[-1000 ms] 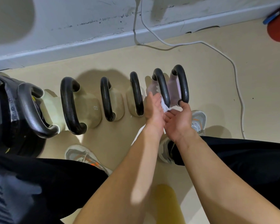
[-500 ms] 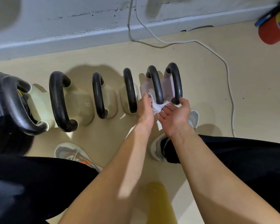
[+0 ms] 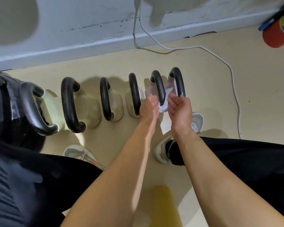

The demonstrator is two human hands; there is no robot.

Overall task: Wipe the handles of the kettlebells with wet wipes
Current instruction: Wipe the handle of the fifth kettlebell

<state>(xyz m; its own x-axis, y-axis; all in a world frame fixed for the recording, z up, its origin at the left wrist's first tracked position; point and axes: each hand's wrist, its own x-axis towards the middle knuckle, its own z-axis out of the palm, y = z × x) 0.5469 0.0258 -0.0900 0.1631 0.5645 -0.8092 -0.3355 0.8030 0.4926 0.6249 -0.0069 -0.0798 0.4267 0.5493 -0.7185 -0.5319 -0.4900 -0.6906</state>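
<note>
Flanking one handle [image 3: 159, 86], left hand [image 3: 149, 107] and right hand [image 3: 179, 109] pinch the wet wipe [image 3: 163, 109].

The near end of the handle [image 3: 158, 86] was swallowed by the wet wipe [image 3: 163, 108], and the wipe itself was largely covered between the left hand [image 3: 149, 107] and the right hand [image 3: 180, 108]. The left hand's fingertips were tucked out of sight behind its own back. At top right, a red cylinder [image 3: 275, 35] was sliced by the edge, its label too blurred to be read. The white cable [image 3: 203, 48] was cut off at the top. A dark bulk [image 3: 0, 104] at the left was clipped and could not be identified. A yellow smear [image 3: 166, 205] at the bottom was blurred beyond telling. The right shoe [image 3: 162, 154] was half covered by a black trouser leg [image 3: 236, 161].
</note>
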